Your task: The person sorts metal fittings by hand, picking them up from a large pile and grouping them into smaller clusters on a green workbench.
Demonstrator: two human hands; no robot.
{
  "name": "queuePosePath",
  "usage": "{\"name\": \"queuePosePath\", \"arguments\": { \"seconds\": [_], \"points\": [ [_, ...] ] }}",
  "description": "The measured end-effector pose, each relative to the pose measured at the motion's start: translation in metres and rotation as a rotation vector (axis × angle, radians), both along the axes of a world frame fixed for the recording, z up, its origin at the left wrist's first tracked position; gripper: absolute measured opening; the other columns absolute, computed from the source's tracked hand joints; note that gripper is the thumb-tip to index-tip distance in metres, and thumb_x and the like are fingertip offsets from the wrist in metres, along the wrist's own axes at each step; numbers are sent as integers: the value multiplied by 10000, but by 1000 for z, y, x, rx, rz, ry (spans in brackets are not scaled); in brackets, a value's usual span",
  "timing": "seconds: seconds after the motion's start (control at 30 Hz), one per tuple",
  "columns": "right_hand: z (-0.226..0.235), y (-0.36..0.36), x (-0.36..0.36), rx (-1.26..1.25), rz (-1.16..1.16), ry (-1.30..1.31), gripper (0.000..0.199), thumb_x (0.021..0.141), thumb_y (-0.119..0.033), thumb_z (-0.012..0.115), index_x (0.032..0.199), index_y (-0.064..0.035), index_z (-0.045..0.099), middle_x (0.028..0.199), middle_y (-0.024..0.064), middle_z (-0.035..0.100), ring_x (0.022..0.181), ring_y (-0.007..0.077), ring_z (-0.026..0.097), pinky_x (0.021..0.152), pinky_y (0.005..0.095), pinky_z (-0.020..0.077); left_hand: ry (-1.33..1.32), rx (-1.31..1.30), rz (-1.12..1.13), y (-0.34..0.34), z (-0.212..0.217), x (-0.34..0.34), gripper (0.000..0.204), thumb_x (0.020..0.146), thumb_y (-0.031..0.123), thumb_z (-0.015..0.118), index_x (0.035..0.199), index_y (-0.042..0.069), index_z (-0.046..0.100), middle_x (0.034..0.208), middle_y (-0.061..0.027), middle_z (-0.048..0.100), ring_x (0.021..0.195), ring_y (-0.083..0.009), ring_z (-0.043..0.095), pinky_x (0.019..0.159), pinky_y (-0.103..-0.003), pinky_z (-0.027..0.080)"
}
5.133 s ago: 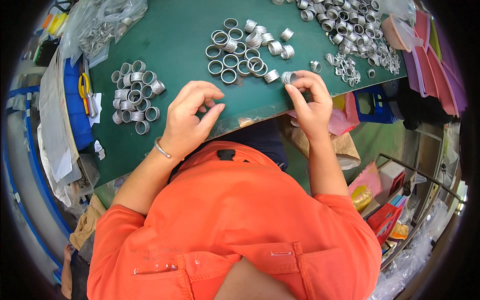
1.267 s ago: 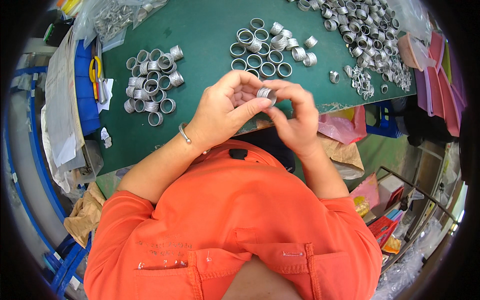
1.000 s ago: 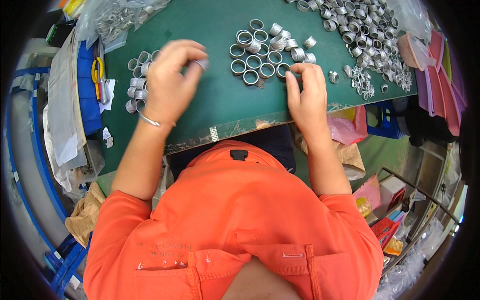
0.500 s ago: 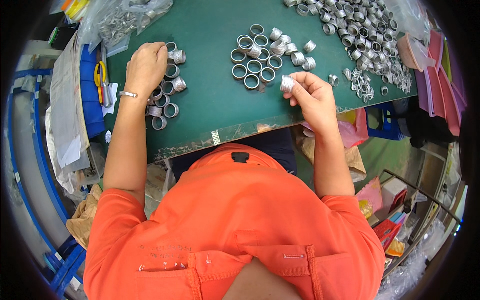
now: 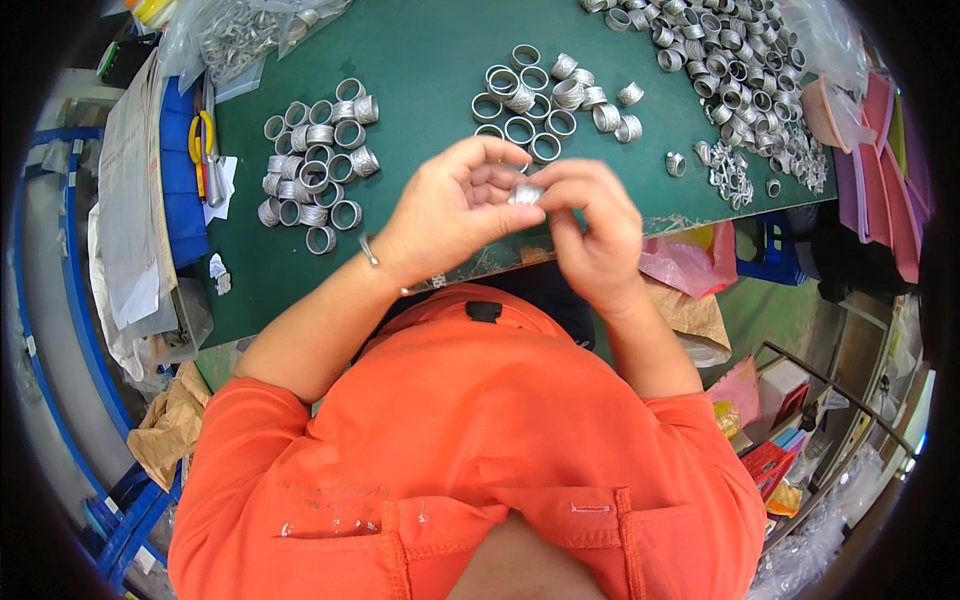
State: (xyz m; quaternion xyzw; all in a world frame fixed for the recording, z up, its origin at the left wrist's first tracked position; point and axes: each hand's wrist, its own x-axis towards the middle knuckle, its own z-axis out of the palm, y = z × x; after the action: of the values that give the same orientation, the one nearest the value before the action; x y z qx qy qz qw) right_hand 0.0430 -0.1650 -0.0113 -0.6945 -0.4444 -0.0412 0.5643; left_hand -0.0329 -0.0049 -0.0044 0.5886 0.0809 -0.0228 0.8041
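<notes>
Both my hands meet over the near edge of the green table (image 5: 420, 130), around one small silver metal ring (image 5: 525, 194) with a textured outer band. My left hand (image 5: 448, 208) has its thumb and curled fingers around the ring from the left. The thumb and fingertips of my right hand (image 5: 597, 228) pinch it from the right. Fingers hide part of the ring. Just beyond the hands lies a middle group of similar rings (image 5: 519, 130), some on end, some on their sides. Another group of rings (image 5: 320, 153) lies farther left.
A big pile of rings (image 5: 735, 75) covers the far right, beside small metal links (image 5: 733, 185). A plastic bag of metal parts (image 5: 240, 40) lies far left. Yellow-handled scissors (image 5: 203, 140) rest by a blue tray (image 5: 180, 190). Pink bins (image 5: 875, 170) hang at the right edge.
My left hand has left the left group of rings and come right to the middle. My right hand has brought its ring left and nearer, and the two hands now meet on it.
</notes>
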Motion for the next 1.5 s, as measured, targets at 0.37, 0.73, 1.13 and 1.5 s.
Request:
{"name": "queuePosePath", "arguments": {
  "seconds": [0.37, 0.73, 1.13, 1.5],
  "points": [
    [-24, -3, 24, -475, -301, -249, 202, 713, -159, 756, 841, -59, 636, 883, 71, 573, 829, 277, 545, 715, 382, 434, -134, 1639, 305, 129, 3, -1, 152, 795, 30, 649, 944, 11, 632, 918, -131, 634, 850, -308, 615, 749, -359, 488],
    [-24, -10, 13, 225, 147, 800, 406, 787, 102, 649, 1110, -32, 443, 1173, 157, 559, 1036, 194, 584, 867, 302, 482, -221, 1211, 457, 92, 8, 0, 169, 842, 19, 620, 1010, 22, 641, 1022, -95, 625, 876, -192, 623, 741, -287, 505],
    [-11, -9, -6, -6, 330, 1287, 198, 961, -182, 538, 1106, -55, 493, 975, 132, 623, 800, 193, 634, 648, 291, 510, -567, 886, 29, 20, 3, -3, 332, 703, 59, 751, 1011, 39, 631, 968, -104, 588, 839, -220, 612, 729, -317, 523],
    [-28, 12, 12, -395, -125, -165, 190, 723, -109, 755, 845, -52, 620, 910, 94, 578, 861, 251, 558, 723, 345, 448, -88, 1525, 285, 117, 10, -26, 164, 728, 18, 699, 879, 34, 638, 913, -111, 580, 791, -258, 605, 691, -338, 501]
  ]
}}
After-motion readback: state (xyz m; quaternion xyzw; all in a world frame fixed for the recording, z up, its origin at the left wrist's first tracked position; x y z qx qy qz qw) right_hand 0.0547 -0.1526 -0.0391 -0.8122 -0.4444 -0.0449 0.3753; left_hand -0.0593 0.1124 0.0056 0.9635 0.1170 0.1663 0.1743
